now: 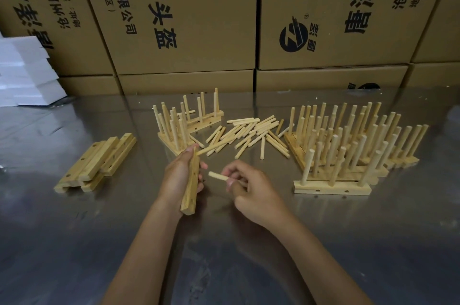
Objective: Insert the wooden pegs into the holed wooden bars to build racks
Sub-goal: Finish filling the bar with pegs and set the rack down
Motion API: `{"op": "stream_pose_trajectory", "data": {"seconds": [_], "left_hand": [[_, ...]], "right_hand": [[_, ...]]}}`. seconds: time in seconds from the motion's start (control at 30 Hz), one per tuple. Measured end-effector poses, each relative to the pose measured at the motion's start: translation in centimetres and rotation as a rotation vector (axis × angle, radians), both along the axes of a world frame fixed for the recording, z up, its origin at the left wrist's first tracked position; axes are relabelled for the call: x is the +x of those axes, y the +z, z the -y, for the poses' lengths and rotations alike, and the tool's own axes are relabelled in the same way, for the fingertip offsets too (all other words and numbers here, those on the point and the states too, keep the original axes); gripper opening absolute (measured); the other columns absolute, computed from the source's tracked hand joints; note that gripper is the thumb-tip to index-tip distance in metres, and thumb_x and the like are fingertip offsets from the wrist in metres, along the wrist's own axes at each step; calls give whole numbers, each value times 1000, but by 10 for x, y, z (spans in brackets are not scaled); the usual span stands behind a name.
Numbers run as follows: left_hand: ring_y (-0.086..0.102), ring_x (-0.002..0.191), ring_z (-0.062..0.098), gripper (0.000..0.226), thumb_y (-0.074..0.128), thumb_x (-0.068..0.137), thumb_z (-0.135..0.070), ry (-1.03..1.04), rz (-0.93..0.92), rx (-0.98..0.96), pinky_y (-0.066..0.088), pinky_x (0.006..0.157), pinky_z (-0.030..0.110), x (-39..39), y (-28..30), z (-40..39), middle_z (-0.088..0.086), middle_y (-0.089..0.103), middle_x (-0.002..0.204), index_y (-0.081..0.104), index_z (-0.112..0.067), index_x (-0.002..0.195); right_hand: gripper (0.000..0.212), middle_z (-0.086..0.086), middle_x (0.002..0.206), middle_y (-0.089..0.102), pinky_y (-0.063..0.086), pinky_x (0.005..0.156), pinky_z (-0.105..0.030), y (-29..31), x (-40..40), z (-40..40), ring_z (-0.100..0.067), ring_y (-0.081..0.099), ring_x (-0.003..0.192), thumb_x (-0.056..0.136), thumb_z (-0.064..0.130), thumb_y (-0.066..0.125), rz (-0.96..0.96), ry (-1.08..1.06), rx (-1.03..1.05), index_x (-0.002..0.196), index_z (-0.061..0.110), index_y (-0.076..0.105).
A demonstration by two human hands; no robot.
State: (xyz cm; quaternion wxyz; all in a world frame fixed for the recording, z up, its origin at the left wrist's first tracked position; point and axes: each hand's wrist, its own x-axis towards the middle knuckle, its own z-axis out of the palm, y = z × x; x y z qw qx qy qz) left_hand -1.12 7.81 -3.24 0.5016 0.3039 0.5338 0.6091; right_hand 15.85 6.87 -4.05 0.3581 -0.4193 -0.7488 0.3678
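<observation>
1. I am holding a holed wooden bar in my left hand, fingers wrapped round its middle. It is standing nearly on end above the worktop, its far end up by my thumb and its near end pointing back toward me. At least one small hole is showing on the face turned toward my right hand.
2. My right hand is pinching a single wooden peg between thumb and fingertips. Its free end is aiming left at the bar, near it but not touching.
3. As I judge it, the step in hand is seating this peg in the bar. To do it well I should be lining the peg square to the holed face, finding a hole with the tip, then pushing straight along the peg's axis while my left hand is bracing the bar from behind. A slanted entry would probably jam.
4. Gripping the peg closer to its tip would likely be steadying the aim; I cannot tell how snug the holes are.
5. Just beyond my hands, the loose pegs are lying in a scatter, within easy reach for the next pick.
6. Blank bars are stacked to the left, and finished racks are standing crowded to the right, with a few more racks beyond my left hand.
7. Cardboard boxes are lining the back.
</observation>
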Motion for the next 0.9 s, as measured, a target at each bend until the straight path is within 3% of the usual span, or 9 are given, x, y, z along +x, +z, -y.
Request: {"op": "stream_pose_trajectory", "data": {"seconds": [0.07, 0.13, 0.2, 0.3, 0.5, 0.7, 0.8, 0.9], "left_hand": [[50, 60, 16, 30, 44, 105, -35, -10, -46, -3, 38, 48, 24, 4, -1, 0, 4, 60, 75, 66, -27, 124], [53, 62, 16, 29, 45, 104, -37, -12, -67, -4, 38, 51, 25, 8, -1, -1, 4, 61, 76, 68, -31, 122], [54, 58, 16, 28, 46, 103, -37, -14, -64, -3, 39, 48, 24, 12, -2, -2, 3, 61, 72, 69, -32, 120], [52, 45, 16, 27, 48, 104, -34, -33, -51, 20, 38, 39, 22, 18, -2, -2, 3, 60, 67, 68, -32, 122], [49, 40, 13, 28, 49, 103, -34, 4, -136, 48, 36, 39, 21, 24, -5, 0, 3, 53, 62, 67, -32, 124], [46, 38, 9, 29, 48, 104, -36, -3, -201, 77, 35, 39, 22, 30, -4, 4, 5, 49, 62, 65, -30, 127], [47, 42, 10, 29, 48, 104, -35, -6, -180, 88, 34, 41, 23, 31, -1, 5, 7, 50, 69, 64, -30, 127], [61, 54, 7, 26, 49, 104, -34, 53, -195, 121, 44, 44, 21, 31, 1, 5, 6, 61, 82, 68, -31, 121]], "right_hand": [[21, 13, 78, 59, 42, 58, -26, 0, -9, 6, -5, 54, 68, 93, 13, 54, -1, 32, 70, 100, 30, 63], [21, 15, 78, 59, 33, 55, -14, 0, -12, 8, 1, 50, 63, 92, 14, 55, 26, 4, 168, 103, 28, 66], [18, 15, 86, 62, 33, 61, -11, 1, -11, 8, 3, 52, 72, 91, 14, 59, 49, -24, 260, 102, 25, 69], [10, 11, 88, 64, 44, 73, -24, 1, -8, 6, -5, 54, 86, 90, 17, 63, 87, -38, 357, 96, 22, 69], [10, 10, 81, 61, 44, 68, -31, 1, -8, 5, -7, 47, 83, 87, 15, 60, 184, -71, 512, 88, 22, 65], [12, 19, 77, 59, 33, 64, -26, 1, -6, 2, 0, 38, 77, 88, 18, 60, 198, -83, 510, 82, 28, 65], [11, 17, 82, 63, 32, 71, -26, -2, -7, 2, 3, 37, 80, 89, 20, 59, 211, -113, 518, 88, 29, 67], [15, 19, 99, 63, 29, 86, -31, 0, -13, 4, -1, 41, 96, 88, 29, 60, 238, -210, 612, 102, 32, 66]]}}
